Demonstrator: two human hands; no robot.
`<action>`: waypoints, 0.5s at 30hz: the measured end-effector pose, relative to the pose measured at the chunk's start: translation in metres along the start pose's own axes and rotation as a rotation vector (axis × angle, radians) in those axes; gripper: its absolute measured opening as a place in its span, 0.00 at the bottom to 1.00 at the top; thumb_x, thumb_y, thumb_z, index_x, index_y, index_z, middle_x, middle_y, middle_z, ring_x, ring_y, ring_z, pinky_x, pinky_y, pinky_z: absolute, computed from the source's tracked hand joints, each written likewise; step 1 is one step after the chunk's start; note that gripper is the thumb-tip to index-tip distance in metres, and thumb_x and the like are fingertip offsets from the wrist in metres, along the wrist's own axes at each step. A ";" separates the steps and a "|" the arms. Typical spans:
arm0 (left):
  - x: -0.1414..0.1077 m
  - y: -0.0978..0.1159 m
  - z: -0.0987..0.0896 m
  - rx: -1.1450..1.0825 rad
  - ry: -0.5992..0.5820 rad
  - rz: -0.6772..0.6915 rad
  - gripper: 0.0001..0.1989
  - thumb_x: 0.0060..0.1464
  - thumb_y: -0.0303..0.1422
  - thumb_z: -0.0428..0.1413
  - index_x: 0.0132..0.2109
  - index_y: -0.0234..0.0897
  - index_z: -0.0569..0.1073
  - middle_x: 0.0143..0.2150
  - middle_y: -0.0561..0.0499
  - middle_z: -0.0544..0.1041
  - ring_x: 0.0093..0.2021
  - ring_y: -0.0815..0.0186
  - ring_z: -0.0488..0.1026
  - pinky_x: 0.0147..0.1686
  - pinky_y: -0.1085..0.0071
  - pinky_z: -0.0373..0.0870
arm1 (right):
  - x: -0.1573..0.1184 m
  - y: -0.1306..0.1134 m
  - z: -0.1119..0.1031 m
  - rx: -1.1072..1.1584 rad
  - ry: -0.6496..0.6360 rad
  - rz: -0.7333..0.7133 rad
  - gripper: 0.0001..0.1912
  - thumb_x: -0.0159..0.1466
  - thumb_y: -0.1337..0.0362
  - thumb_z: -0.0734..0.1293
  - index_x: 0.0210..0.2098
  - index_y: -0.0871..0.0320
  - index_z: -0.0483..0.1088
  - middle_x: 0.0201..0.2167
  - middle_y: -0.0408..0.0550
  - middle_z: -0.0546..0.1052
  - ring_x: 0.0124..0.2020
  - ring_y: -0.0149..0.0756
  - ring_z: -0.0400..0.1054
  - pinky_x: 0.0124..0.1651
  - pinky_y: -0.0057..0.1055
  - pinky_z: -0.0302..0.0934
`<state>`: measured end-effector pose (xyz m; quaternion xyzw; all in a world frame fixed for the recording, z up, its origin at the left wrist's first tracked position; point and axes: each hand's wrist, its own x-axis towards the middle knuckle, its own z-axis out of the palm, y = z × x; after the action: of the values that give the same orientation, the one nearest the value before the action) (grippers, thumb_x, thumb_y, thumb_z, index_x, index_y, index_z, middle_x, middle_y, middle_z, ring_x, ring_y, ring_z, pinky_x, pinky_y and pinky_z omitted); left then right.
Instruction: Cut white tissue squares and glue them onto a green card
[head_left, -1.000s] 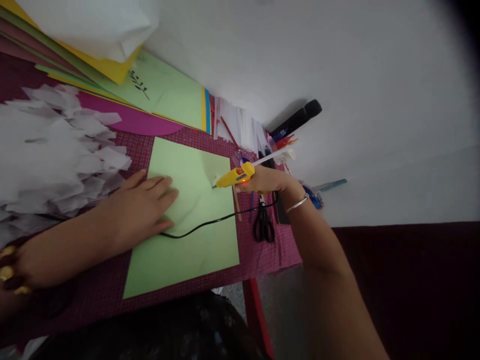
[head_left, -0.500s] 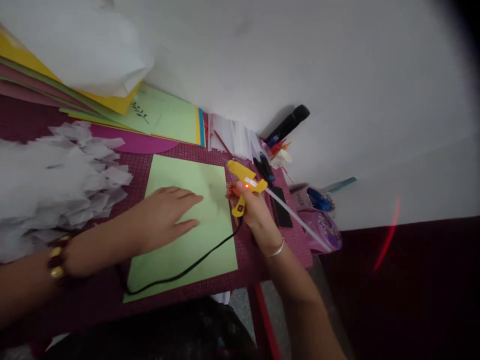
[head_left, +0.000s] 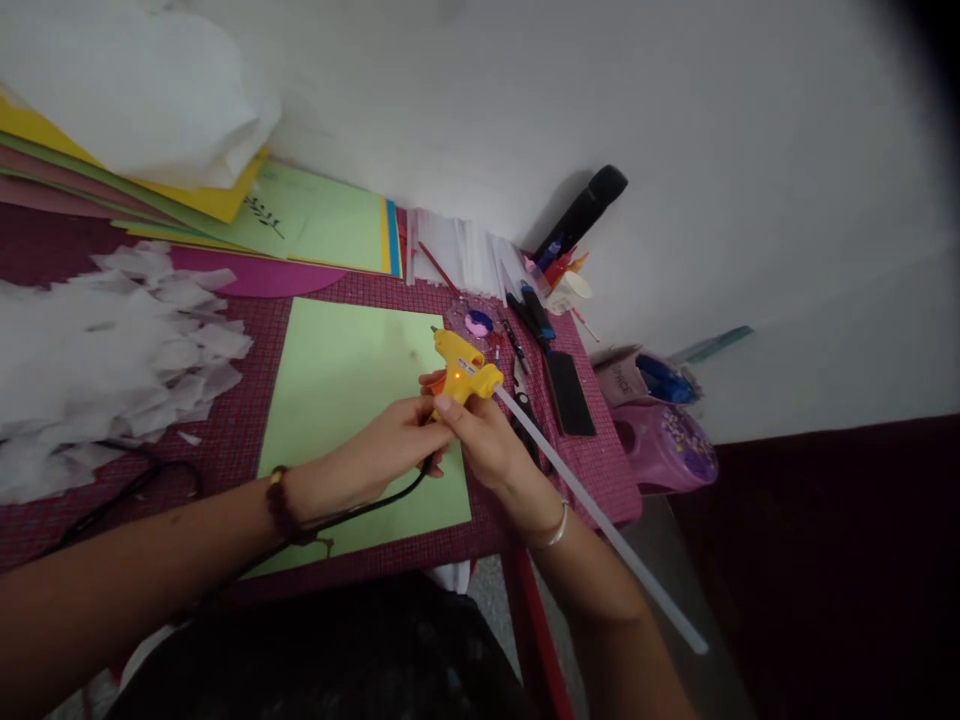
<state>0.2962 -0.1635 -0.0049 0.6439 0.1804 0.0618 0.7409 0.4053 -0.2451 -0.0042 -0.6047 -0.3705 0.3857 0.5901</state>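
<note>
A yellow glue gun (head_left: 463, 366) with a small orange light glowing on its side is in my right hand (head_left: 491, 440), which wraps round its handle. A long translucent glue stick (head_left: 600, 515) juts from its back end toward the lower right. My left hand (head_left: 397, 440) is closed at the bottom of the handle, its fingers pinched against the gun where the black cord (head_left: 382, 505) comes out. The nozzle points up and to the left. Beneath both hands lies a light green sheet (head_left: 337, 350), partly covered by my arms.
White tissue paper pieces (head_left: 97, 370) are heaped on the left. Coloured sheets (head_left: 322, 220) lie at the back, with clear glue sticks (head_left: 465, 250) beside them. Scissors (head_left: 523, 390), a pen (head_left: 515, 345) and a dark flat-bladed tool (head_left: 570, 390) lie on the right. A purple container (head_left: 671, 445) stands beyond the table edge.
My left hand has moved right from lying flat over the green sheet and now grips the glue gun's handle. The gun has shifted slightly left, over the sheet.
</note>
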 end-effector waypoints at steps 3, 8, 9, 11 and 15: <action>0.000 -0.004 0.005 -0.032 0.035 -0.004 0.11 0.54 0.40 0.52 0.34 0.36 0.68 0.28 0.54 0.68 0.24 0.71 0.62 0.23 0.74 0.64 | -0.012 -0.003 -0.016 -0.355 -0.066 -0.156 0.18 0.65 0.51 0.65 0.48 0.56 0.68 0.43 0.50 0.75 0.48 0.43 0.70 0.55 0.44 0.65; 0.005 -0.011 0.010 -0.090 0.111 -0.081 0.14 0.56 0.41 0.51 0.27 0.38 0.64 0.19 0.57 0.64 0.19 0.71 0.62 0.19 0.73 0.63 | -0.036 -0.005 -0.033 -0.665 0.392 -0.428 0.17 0.66 0.61 0.66 0.54 0.53 0.66 0.39 0.46 0.75 0.39 0.37 0.70 0.42 0.36 0.67; 0.006 -0.013 0.011 -0.120 0.113 -0.088 0.14 0.55 0.40 0.52 0.26 0.38 0.63 0.19 0.57 0.64 0.18 0.72 0.61 0.18 0.74 0.63 | -0.039 -0.006 -0.034 -0.666 0.430 -0.479 0.13 0.67 0.63 0.65 0.52 0.53 0.67 0.36 0.44 0.74 0.35 0.35 0.70 0.38 0.34 0.66; 0.007 -0.017 0.013 -0.178 0.104 -0.086 0.11 0.53 0.38 0.55 0.27 0.38 0.64 0.18 0.60 0.62 0.16 0.73 0.58 0.16 0.75 0.61 | -0.041 -0.011 -0.033 -0.667 0.444 -0.598 0.08 0.68 0.65 0.62 0.46 0.53 0.70 0.31 0.42 0.73 0.30 0.33 0.68 0.34 0.32 0.64; 0.007 -0.027 0.014 -0.254 0.033 -0.074 0.08 0.49 0.36 0.58 0.32 0.37 0.69 0.21 0.61 0.63 0.16 0.75 0.57 0.15 0.77 0.58 | -0.039 -0.026 -0.029 -0.726 0.368 -0.803 0.07 0.68 0.67 0.61 0.42 0.53 0.70 0.27 0.42 0.71 0.28 0.34 0.67 0.32 0.33 0.64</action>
<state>0.3038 -0.1783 -0.0308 0.5367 0.2068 0.0675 0.8152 0.4150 -0.2917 0.0231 -0.6378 -0.5710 -0.1327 0.4995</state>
